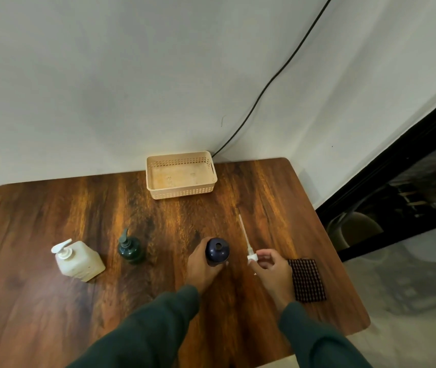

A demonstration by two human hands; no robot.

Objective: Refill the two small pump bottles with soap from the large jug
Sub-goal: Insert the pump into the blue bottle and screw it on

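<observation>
Gripping uncapped navy bottle (217, 251), basket (181, 193) bare

no readable text, no labels, brands, numbers or signs on anything

Head view, steep down, close over table (52, 301).

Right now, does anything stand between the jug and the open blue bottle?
Yes. The green bottle, pump on, stands on the table between the jug and the blue bottle, which the left hand holds.
</observation>
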